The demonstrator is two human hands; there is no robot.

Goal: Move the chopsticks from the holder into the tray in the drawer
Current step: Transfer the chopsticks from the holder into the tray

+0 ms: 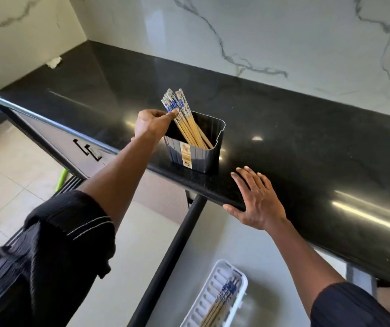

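Left hand: the left hand [151,123] reaches across the front edge of the desk [307,142] to the holder; its fingers [171,113] are drawn together and pinch the blue-patterned upper part of the chopsticks.
Right hand: the right hand [257,199] lies flat on the desk's front edge, to the right of the holder. Its fingers [248,178] are straight and spread on the black top, the thumb is hooked over the edge, and it holds nothing.
Chopsticks: the chopsticks [189,128] stand as a bunch in the holder. They lean to the left, with bamboo-coloured shafts inside and blue-and-white tops rising above the rim.
Holder: the holder [196,154] is a dark ribbed box, open on top, with a label strip down its front face. It stands upright on the desk, close to the front edge.
Drawer: the drawer [165,267] is pulled out below the desk, its black rail running down the frame and its pale floor showing.
Tray: the tray [210,289] is white and slotted. It lies in the drawer at the bottom of the frame and is partly cut off.
Second bunch: a second bunch [224,296] of the same patterned sticks lies lengthwise in the tray.
Wall: the wall [260,31] behind the desk is white marble with grey veins.
Floor: the floor [12,173] on the left is pale tile.
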